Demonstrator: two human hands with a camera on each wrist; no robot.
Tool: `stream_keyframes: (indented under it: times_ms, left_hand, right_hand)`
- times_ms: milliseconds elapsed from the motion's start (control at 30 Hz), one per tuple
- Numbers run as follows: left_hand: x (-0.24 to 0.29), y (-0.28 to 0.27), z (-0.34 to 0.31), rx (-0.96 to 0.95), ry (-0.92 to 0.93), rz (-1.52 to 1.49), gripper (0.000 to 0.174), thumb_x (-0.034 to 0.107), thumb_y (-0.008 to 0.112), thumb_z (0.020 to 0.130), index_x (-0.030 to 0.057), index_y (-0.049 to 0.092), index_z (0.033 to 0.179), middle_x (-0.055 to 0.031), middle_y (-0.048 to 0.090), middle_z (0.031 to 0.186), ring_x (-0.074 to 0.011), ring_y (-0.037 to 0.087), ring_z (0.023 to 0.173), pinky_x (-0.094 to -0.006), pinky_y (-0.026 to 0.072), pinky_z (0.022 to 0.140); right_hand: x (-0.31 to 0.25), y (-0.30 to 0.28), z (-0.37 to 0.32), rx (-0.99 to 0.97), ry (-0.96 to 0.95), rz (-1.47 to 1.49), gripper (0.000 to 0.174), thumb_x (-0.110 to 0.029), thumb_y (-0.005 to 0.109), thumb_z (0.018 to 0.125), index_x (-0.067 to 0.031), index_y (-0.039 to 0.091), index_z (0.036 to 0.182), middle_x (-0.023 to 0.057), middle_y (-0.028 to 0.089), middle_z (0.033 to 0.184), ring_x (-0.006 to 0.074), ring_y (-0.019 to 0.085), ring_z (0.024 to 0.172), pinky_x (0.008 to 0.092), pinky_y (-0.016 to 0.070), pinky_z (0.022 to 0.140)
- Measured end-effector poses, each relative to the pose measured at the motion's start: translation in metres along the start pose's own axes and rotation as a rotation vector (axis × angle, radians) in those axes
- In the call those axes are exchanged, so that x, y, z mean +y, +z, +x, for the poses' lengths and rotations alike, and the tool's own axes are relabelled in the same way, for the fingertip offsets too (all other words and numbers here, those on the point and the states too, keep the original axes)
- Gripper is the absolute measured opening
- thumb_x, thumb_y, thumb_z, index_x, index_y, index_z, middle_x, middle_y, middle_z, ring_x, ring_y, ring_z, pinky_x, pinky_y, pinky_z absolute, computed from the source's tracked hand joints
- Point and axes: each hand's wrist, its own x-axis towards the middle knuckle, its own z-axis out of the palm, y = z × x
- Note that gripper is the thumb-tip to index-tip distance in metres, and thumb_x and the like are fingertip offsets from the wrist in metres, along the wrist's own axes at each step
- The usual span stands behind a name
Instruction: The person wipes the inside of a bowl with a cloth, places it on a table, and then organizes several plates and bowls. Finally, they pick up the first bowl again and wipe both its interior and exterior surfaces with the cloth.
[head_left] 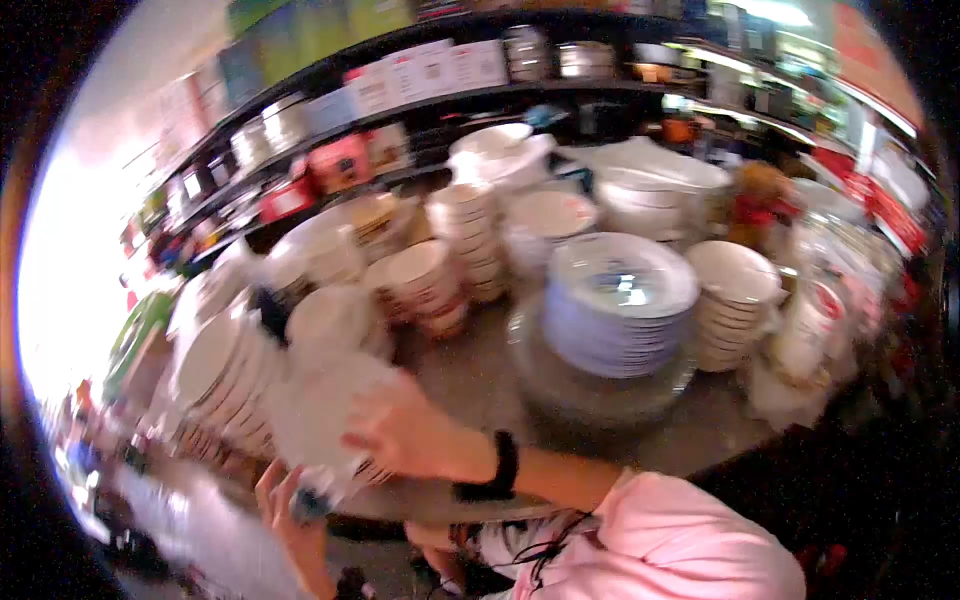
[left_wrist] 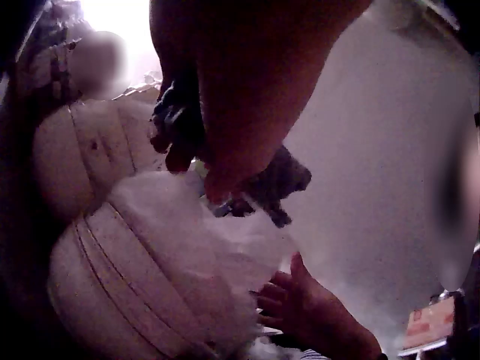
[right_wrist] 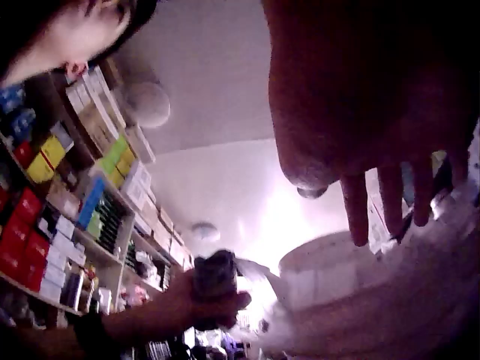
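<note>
A stack of white bowls under clear plastic wrap lies tipped at the table's near left edge. My right hand rests on this wrap, its fingers spread and fairly straight. In the right wrist view, the fingers of my right hand reach down over the wrapped bowls. Low beside the stack, at the table edge, my left hand holds a dark, crumpled cloth. The cloth sticks out on both sides of the left hand in the left wrist view. Between these bowls and the left hand, part of the plastic hangs loose.
Another tilted stack of white bowls adjoins on the left. Blue-rimmed plates stand on a glass turntable, beside stacked bowls. More crockery crowds the table's back, below shelves of boxes and pots.
</note>
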Motion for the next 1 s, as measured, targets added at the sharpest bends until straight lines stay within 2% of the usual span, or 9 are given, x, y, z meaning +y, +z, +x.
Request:
stream_keyframes:
  times_ms: [133,167,300,500,567,633,667,833,1000]
  left_hand:
    - [-0.005,-0.002,-0.023,0.067,0.149,-0.15,0.04,0.005,0.07,0.082,0.0054,0.066,0.121,-0.0161,0.064,0.123,-0.0303,0.061,0.115,-0.0416,0.0517,0.094]
    - [0.083,0.002,-0.015,0.138,0.116,-0.113,0.022,-0.007,0.06,0.087,-0.0035,0.068,0.107,-0.0127,0.073,0.101,-0.0217,0.066,0.087,-0.0334,0.0541,0.077]
    - [0.098,0.027,-0.034,-0.198,0.076,-0.457,0.016,-0.008,0.055,0.083,-0.0022,0.068,0.091,-0.0137,0.071,0.092,-0.0232,0.065,0.077,-0.0333,0.0531,0.068]
    - [0.038,0.141,-0.051,-0.623,0.216,-0.589,0.044,0.01,0.071,0.083,0.0055,0.059,0.125,-0.0148,0.066,0.117,-0.0251,0.062,0.109,-0.0376,0.0514,0.089]
    - [0.049,0.163,-0.059,-0.746,0.131,-0.489,0.049,0.008,0.072,0.082,0.0066,0.056,0.129,-0.0137,0.067,0.113,-0.0236,0.063,0.106,-0.0355,0.0513,0.089]
    - [0.054,0.187,-0.086,-0.226,0.174,-0.24,0.05,0.001,0.072,0.081,0.0064,0.057,0.128,-0.0111,0.066,0.108,-0.0202,0.064,0.101,-0.0321,0.0515,0.086]
    - [0.023,0.228,-0.107,-0.376,-0.3,-0.794,0.046,-0.002,0.074,0.08,0.0043,0.061,0.123,-0.0098,0.065,0.109,-0.0206,0.063,0.101,-0.0316,0.0513,0.085]
    - [0.031,0.231,-0.098,-0.475,-0.198,-0.472,0.038,-0.001,0.074,0.081,0.0022,0.063,0.117,-0.0096,0.066,0.108,-0.0198,0.062,0.099,-0.0319,0.0515,0.085]
    - [0.059,0.22,-0.086,-0.463,-0.57,-1.047,0.027,0.005,0.072,0.082,0.003,0.067,0.109,-0.01,0.07,0.1,-0.0204,0.065,0.089,-0.0347,0.053,0.081]
  right_hand:
    - [-0.014,-0.088,-0.033,0.072,0.009,0.149,0.032,-0.032,0.062,0.099,-0.0072,0.066,0.119,0.0105,0.069,0.115,0.0329,0.065,0.108,0.0494,0.0451,0.103]
    - [-0.012,-0.144,-0.061,-0.09,0.008,0.293,0.036,-0.03,0.061,0.1,-0.0061,0.062,0.127,0.0127,0.069,0.118,0.0309,0.067,0.108,0.0501,0.0469,0.106]
    - [-0.002,-0.265,-0.133,-0.315,0.208,0.634,0.028,-0.015,0.068,0.098,-0.0074,0.069,0.124,0.0092,0.074,0.114,0.0284,0.07,0.106,0.0452,0.0535,0.101]
    - [0.074,-0.375,-0.21,0.231,0.738,-0.495,0.018,-0.019,0.065,0.097,-0.0036,0.073,0.105,0.0167,0.074,0.102,0.0337,0.073,0.093,0.0397,0.0564,0.081]
    - [0.099,-0.394,-0.236,0.115,0.806,-0.579,0.021,-0.017,0.066,0.096,0.0001,0.073,0.107,0.0178,0.075,0.101,0.0311,0.073,0.089,0.0365,0.0553,0.077]
    - [0.108,-0.398,-0.245,0.067,0.891,-0.502,0.021,-0.019,0.067,0.096,-0.0018,0.074,0.105,0.0179,0.074,0.1,0.0341,0.071,0.088,0.0396,0.0543,0.081]
    - [0.112,-0.399,-0.251,-0.025,0.897,-0.514,0.021,-0.021,0.067,0.096,-0.003,0.075,0.105,0.0174,0.074,0.1,0.0346,0.071,0.089,0.0408,0.0523,0.089]
    - [0.12,-0.391,-0.263,-0.172,0.846,-0.535,0.019,-0.026,0.068,0.095,-0.0103,0.078,0.099,0.0138,0.074,0.093,0.0317,0.07,0.09,0.0451,0.0375,0.115]
    - [0.127,-0.387,-0.268,-0.214,0.765,-0.624,0.014,-0.019,0.07,0.091,-0.008,0.074,0.097,0.0181,0.07,0.086,0.0333,0.068,0.086,0.044,0.0495,0.099]
